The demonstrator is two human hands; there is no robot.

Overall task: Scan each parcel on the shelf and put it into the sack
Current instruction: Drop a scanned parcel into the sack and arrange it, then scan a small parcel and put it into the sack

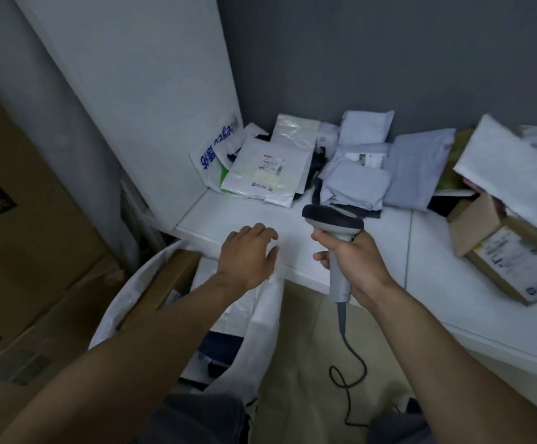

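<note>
Several big brown cartons (20, 225) are stacked well to the left of the left hand, walling in that side. The white shelf (324, 248) runs under and beyond both hands, its front edge just below the left hand's fingers. The white sack (260, 334) hangs open below the left forearm, with a cardboard box (161, 290) and dark items inside it. Beyond the hands, against the grey wall, lies a heap of parcels: a white mailer with a label (267, 171) ahead of the left hand, and grey poly mailers (388, 168) ahead of the right hand, overlapping one another. Far right of the right hand sits an open cardboard box (504, 254) with a white bag (513, 168) lying across it. The right hand (353, 261) is closed around the grip of a grey barcode scanner (334, 225), its dark head pointed toward the mailers; its cable (347, 363) trails down. The left hand (247, 254) is empty, fingers spread, over the shelf's bare front.
</note>
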